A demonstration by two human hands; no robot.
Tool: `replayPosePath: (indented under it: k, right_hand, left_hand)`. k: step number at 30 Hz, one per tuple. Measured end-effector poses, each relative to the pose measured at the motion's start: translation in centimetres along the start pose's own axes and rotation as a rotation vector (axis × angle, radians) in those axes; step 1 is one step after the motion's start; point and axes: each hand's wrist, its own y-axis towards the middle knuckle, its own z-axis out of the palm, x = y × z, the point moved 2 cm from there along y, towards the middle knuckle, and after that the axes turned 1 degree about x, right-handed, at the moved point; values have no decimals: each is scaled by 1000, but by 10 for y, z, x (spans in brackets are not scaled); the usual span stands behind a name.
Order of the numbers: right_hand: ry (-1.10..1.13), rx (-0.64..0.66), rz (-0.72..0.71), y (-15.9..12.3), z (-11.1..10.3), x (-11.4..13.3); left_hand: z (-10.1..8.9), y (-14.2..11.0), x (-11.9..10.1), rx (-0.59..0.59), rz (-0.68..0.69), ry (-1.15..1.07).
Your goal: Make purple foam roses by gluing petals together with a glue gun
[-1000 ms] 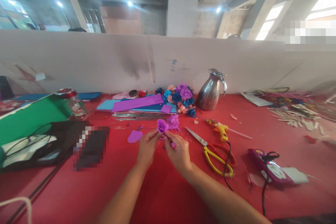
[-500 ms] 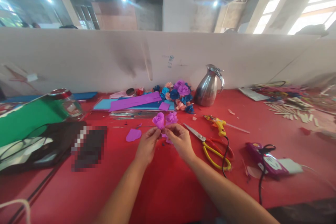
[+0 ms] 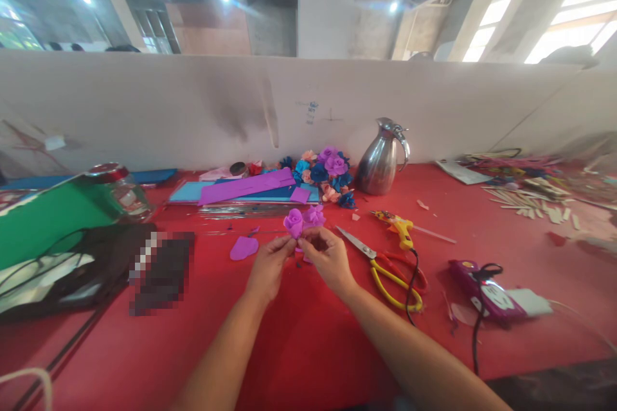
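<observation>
A purple paper rose is pinched at its base between both hands, above the red table. My left hand is closed on it from the left, thumb and fingers together. From the right, my right hand grips the same base with thumb and forefinger. Just behind the hands is a second purple paper flower, partly hidden by my right fingers. A loose purple petal lies on the table to the left of my left hand. Purple scraps under the hands are mostly covered.
Scissors with red and yellow handles and a yellow glue gun lie right of my hands. Behind are purple paper strips, a heap of paper flowers and a steel jug. A purple power strip trails cords at right.
The held rose has turned slightly, its spiral top now facing more toward me. Both hands keep their pinch at its base and have barely moved; the view has shifted slightly.
</observation>
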Motion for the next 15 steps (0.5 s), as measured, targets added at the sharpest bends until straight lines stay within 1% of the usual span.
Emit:
replayPosePath:
  k: [2,6,9,13,15]
  right_hand:
    - [-9,-6,-6,0,0,1]
    - [12,-12,23,1,1,0]
    - [36,-14,35,1,1,1]
    - [62,44,13,2,-3,8]
    - [82,35,2,3,-7,13]
  left_hand:
    - [1,-1,-2,-1,17,36]
    - [4,-3,-6,-43,55,135]
    - [5,-3,-7,-54,69,155]
    - [3,-2,-8,-68,127,195]
    - [1,-1,-8,-61,160,236]
